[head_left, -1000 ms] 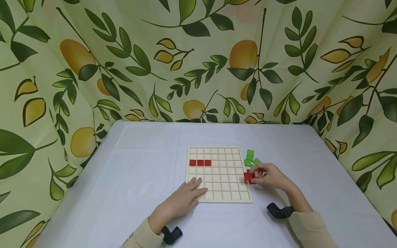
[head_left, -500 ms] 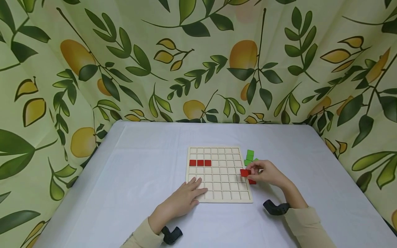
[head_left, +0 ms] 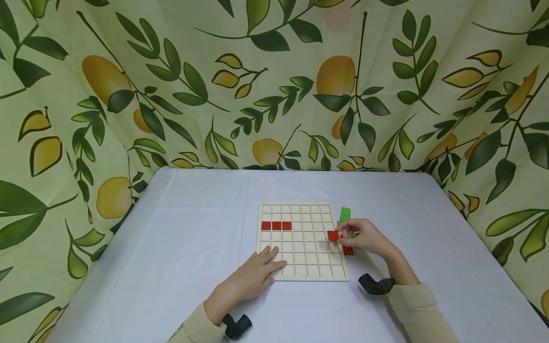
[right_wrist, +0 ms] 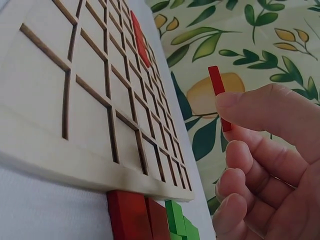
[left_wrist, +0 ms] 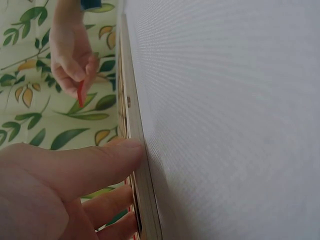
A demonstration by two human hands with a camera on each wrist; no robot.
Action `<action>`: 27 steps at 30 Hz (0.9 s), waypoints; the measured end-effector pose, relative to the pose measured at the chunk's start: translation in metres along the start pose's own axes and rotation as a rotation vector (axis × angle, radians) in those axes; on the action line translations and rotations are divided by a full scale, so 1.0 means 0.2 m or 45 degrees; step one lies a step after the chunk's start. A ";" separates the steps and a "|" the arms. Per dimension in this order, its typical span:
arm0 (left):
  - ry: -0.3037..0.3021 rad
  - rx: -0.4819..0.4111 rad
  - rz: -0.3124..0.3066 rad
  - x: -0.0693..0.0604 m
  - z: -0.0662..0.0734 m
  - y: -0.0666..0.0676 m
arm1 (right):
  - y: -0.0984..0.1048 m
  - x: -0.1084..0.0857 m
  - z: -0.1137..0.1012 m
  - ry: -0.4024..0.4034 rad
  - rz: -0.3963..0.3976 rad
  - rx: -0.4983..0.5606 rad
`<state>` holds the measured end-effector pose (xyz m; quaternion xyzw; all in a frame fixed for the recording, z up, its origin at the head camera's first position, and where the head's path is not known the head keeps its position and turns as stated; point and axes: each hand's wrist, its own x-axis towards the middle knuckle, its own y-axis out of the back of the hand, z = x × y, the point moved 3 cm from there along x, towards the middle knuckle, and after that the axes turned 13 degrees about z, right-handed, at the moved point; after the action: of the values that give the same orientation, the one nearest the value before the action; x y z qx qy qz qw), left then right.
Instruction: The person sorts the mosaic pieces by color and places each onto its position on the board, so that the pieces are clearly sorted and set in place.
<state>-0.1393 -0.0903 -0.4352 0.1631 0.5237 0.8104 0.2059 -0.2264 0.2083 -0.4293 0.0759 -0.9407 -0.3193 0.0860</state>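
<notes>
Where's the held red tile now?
In the head view, the right hand pinches the red tile above the right side of the board, up-left of the loose red tiles.

fruit-patterned curtain (head_left: 274, 85): behind, at sides | white tablecloth (head_left: 206, 228): lightly creased

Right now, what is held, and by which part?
A red tile, by the side nearest the pinching right hand; the left hand rests on the board.
</notes>
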 end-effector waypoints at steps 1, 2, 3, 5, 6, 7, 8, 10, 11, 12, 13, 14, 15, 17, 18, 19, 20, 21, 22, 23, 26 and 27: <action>-0.003 0.002 0.001 0.00 0.00 0.00 | 0.00 0.00 0.00 0.002 0.002 0.004; -0.004 0.005 0.002 0.00 0.00 0.00 | -0.01 0.01 0.00 0.004 0.003 0.009; -0.005 0.006 0.002 0.00 0.00 0.00 | -0.01 0.01 0.00 0.004 0.005 0.014; -0.005 0.005 0.001 0.00 0.00 0.00 | -0.01 0.02 0.00 -0.004 0.008 0.026; -0.004 0.005 0.000 0.00 0.00 0.00 | -0.02 0.03 -0.01 -0.009 0.009 0.031; -0.002 0.005 -0.001 0.00 0.00 0.00 | -0.02 0.03 -0.01 -0.014 0.010 0.038; 0.000 0.004 -0.002 0.00 0.00 0.00 | -0.02 0.03 -0.01 -0.018 0.010 0.043; 0.003 0.000 -0.003 0.00 0.00 0.00 | -0.03 0.04 -0.01 -0.029 0.013 0.048; 0.004 -0.001 -0.003 0.00 0.00 0.00 | -0.03 0.05 -0.01 -0.030 0.015 0.049; 0.004 -0.001 -0.003 0.00 0.00 0.00 | -0.03 0.05 -0.01 -0.032 0.017 0.050; 0.005 -0.002 -0.003 0.00 0.00 0.00 | -0.03 0.05 -0.01 -0.035 0.019 0.052; 0.005 -0.003 -0.003 0.00 0.00 0.00 | -0.04 0.06 -0.01 -0.039 0.018 0.054; 0.005 -0.004 -0.003 0.00 0.00 0.00 | -0.04 0.06 -0.01 -0.042 0.019 0.057; 0.004 -0.002 -0.003 0.00 0.00 0.00 | -0.05 0.07 -0.01 -0.049 0.020 0.061; 0.003 -0.002 -0.003 0.00 0.00 0.01 | -0.05 0.08 -0.01 -0.051 0.019 0.067; 0.002 -0.002 -0.003 0.00 0.01 0.01 | -0.05 0.08 -0.01 -0.055 0.017 0.071; 0.001 -0.002 -0.002 0.00 0.01 0.01 | -0.06 0.09 -0.01 -0.058 0.015 0.073; 0.000 -0.002 -0.001 0.00 0.01 0.01 | -0.06 0.09 -0.01 -0.060 0.017 0.075; -0.001 -0.003 0.001 0.00 0.01 0.01 | -0.06 0.09 -0.01 -0.062 0.016 0.076; -0.001 -0.003 0.002 0.00 0.00 0.01 | -0.07 0.10 -0.01 -0.059 0.015 0.081; -0.002 -0.003 0.005 0.00 0.00 0.00 | -0.07 0.10 0.00 -0.062 0.013 0.090; -0.003 -0.002 0.006 0.00 0.00 0.00 | -0.08 0.11 0.00 -0.060 0.011 0.095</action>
<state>-0.1388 -0.0899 -0.4344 0.1652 0.5224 0.8110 0.2050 -0.2458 0.1913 -0.4358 0.0674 -0.9540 -0.2855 0.0624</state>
